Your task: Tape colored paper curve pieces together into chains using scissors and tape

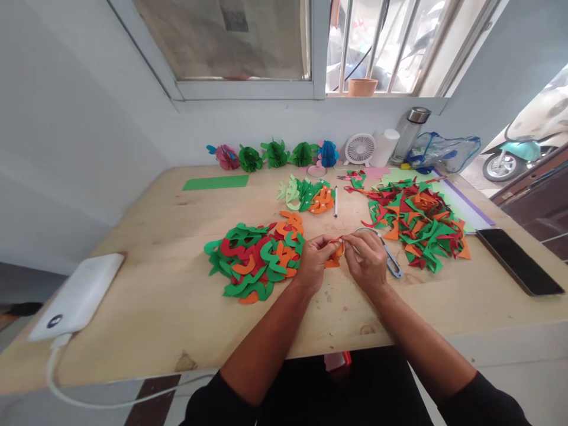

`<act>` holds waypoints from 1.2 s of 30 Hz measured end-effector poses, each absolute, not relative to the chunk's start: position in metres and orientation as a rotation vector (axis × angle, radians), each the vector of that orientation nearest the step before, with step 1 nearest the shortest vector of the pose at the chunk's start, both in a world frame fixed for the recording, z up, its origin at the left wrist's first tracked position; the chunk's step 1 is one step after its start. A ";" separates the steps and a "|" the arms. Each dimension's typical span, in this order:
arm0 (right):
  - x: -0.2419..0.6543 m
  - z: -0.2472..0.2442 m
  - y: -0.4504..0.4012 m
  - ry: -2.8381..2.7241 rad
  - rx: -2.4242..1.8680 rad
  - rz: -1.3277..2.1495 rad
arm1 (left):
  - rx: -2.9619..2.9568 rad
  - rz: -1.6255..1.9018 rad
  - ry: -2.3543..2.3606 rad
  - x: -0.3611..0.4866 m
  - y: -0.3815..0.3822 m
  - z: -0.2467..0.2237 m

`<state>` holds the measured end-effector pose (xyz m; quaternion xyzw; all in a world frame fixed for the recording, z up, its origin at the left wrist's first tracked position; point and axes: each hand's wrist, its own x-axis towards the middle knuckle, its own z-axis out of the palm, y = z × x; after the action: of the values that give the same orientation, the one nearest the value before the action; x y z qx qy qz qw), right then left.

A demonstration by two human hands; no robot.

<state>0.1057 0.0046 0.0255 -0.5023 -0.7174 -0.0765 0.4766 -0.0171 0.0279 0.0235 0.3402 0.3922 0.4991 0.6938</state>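
Note:
My left hand (316, 258) is closed on an orange paper cutout (333, 256), pinching its upper edge between thumb and fingers. My right hand (367, 255) pinches at the same edge from the other side, and a small white spot shows between the fingertips. Left of my hands lies a heap of curved green, red and orange paper cutouts (248, 260). Beyond them sit smaller light green, green and orange cutouts (310, 196) with white marks, beside a pen (336, 202). A blue-grey handled cutter or scissors (393, 263) lies partly hidden by my right hand.
Paper scraps (417, 225) are piled at the right, near a black phone (519, 261). A white power bank (77, 296) with a cable lies at the left. Folded paper figures (275, 154), a small fan (360, 149) and a bottle (410, 135) line the wall.

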 end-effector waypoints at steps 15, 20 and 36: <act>0.111 0.021 0.013 -1.443 -1.328 0.693 | 0.863 1.088 0.916 -0.017 0.027 0.020; 0.112 0.017 0.016 -1.319 -1.290 0.837 | 0.935 1.091 0.934 -0.015 0.025 0.026; 0.113 0.018 0.017 -1.225 -1.232 0.987 | 0.953 1.066 0.989 -0.016 0.025 0.029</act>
<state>0.1132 0.0167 0.0181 -0.5186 -0.5156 0.4155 0.5410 -0.0160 0.0246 0.0286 0.4189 0.4347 0.4682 0.6453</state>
